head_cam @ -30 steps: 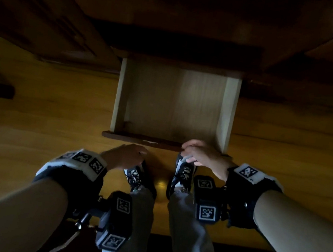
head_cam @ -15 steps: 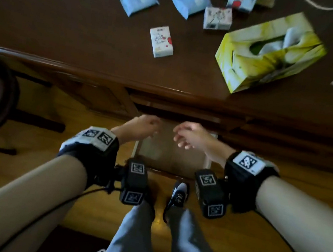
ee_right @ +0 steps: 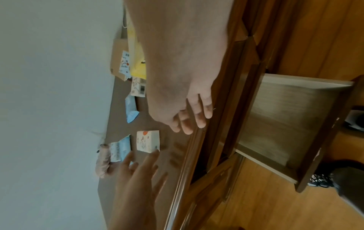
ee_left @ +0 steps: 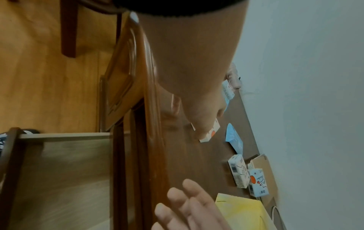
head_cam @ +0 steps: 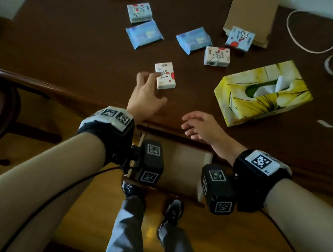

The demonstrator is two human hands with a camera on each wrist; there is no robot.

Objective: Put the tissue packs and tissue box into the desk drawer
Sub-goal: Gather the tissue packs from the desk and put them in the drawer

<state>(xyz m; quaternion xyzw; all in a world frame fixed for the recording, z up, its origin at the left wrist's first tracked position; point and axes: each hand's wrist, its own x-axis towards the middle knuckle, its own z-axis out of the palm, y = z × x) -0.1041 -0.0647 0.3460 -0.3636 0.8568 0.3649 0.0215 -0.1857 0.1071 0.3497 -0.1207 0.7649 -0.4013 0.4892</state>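
– What is seen in the drawer?
– Only bare wood; it stands pulled out.
– And the nearest tissue pack?
– Flat on the desk, long axis pointing away, touched by the spread left hand. The right hand is held relaxed, holding nothing.

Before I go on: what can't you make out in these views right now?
- Drawer: head view, both wrist cameras cover its front corners.
- Left hand on the white tissue pack: left wrist view, palm hides contact.
- Pack print: blurred.
- Tissue box: mostly hidden behind the forearm in right wrist view.
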